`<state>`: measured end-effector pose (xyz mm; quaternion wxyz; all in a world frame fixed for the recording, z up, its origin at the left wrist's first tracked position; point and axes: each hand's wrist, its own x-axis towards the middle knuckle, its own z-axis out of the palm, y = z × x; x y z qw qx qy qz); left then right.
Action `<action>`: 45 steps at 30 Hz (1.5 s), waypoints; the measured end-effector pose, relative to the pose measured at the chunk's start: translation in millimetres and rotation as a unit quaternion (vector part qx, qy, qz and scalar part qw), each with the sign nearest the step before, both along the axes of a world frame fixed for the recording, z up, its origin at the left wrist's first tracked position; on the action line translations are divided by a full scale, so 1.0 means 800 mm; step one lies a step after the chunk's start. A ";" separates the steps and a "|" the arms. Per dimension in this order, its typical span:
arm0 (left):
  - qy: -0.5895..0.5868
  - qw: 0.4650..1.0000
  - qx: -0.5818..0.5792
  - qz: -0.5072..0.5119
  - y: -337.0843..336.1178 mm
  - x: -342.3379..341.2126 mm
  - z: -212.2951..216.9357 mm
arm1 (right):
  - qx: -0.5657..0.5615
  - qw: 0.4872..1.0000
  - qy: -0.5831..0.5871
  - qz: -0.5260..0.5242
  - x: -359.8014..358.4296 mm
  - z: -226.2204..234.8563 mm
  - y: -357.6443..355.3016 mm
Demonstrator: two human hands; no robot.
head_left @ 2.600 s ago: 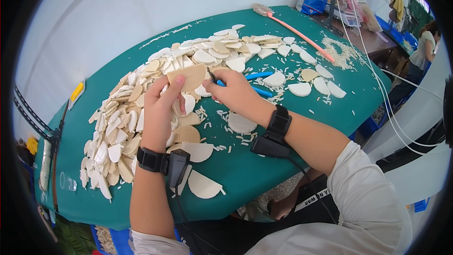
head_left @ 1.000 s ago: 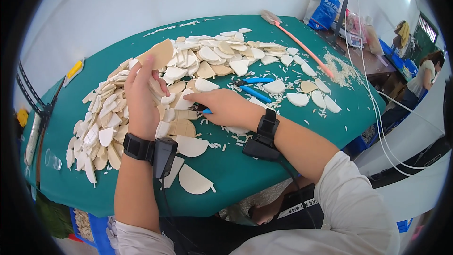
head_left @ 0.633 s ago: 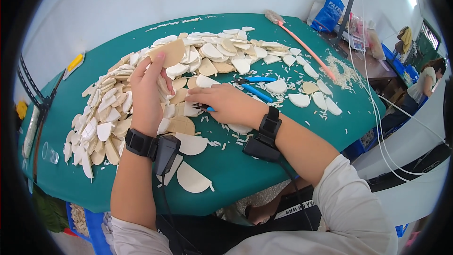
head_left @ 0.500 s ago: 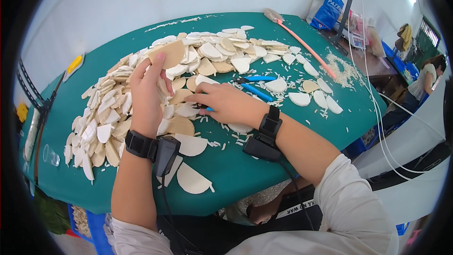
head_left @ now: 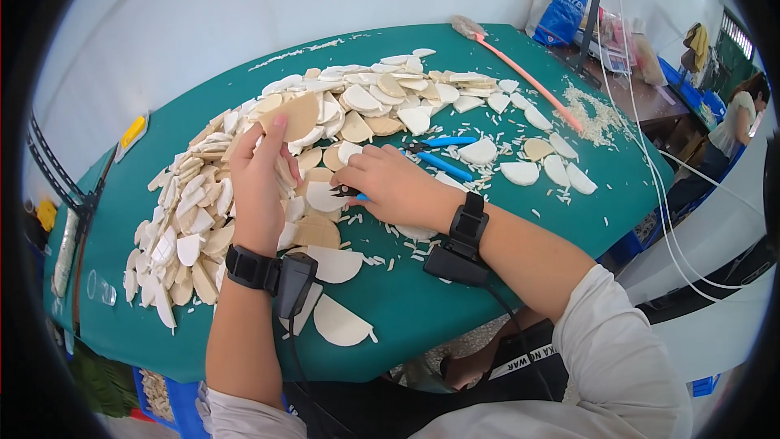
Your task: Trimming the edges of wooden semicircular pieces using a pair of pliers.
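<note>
My left hand (head_left: 258, 171) is closed on a tan half-round foam-like piece (head_left: 294, 115), thumb on its flat face, lifted over a heap of similar white and tan pieces (head_left: 207, 191). My right hand (head_left: 398, 187), just to the right of it, is wrapped round small nippers (head_left: 345, 191); their dark jaws point left and a bit of blue handle shows below the fingers. Whether the jaws touch a piece I cannot tell. Beyond the right hand a second, blue-handled pair of pliers (head_left: 445, 142) lies on the green table. White half-rounds (head_left: 341, 319) lie near my left wrist.
Thin offcuts (head_left: 471, 126) litter the green table (head_left: 487, 309). At the far right lie a pink-handled brush (head_left: 532, 81) and a pile of shavings (head_left: 597, 114). A yellow-handled tool (head_left: 132, 132) and clear cup (head_left: 101, 288) are at left. White cables (head_left: 650, 187) hang right; another person (head_left: 735, 134) sits beyond.
The nippers' dark jaws now show more clearly, and my right fingers have curled in around them. The left hand still holds the tan piece up. The whole view has shifted slightly.
</note>
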<state>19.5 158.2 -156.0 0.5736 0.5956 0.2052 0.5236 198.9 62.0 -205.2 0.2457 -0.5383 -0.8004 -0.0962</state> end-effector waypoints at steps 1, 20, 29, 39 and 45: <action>0.002 1.000 -0.007 -0.003 -0.001 0.001 0.000 | 0.001 1.000 0.001 -0.001 0.001 0.000 0.000; -0.024 0.965 -0.212 -0.155 -0.031 0.009 0.012 | 0.258 0.952 0.147 -0.075 0.014 0.035 -0.010; 0.063 0.976 -0.100 -0.182 -0.034 0.007 0.007 | 0.218 0.964 0.146 -0.048 0.013 0.036 -0.014; 0.058 0.980 -0.080 -0.171 -0.019 0.002 0.007 | 0.208 0.899 0.382 -0.053 0.004 0.030 -0.009; 0.052 0.988 0.006 -0.147 -0.008 -0.004 0.000 | 0.070 0.912 0.396 -0.084 0.004 0.029 -0.007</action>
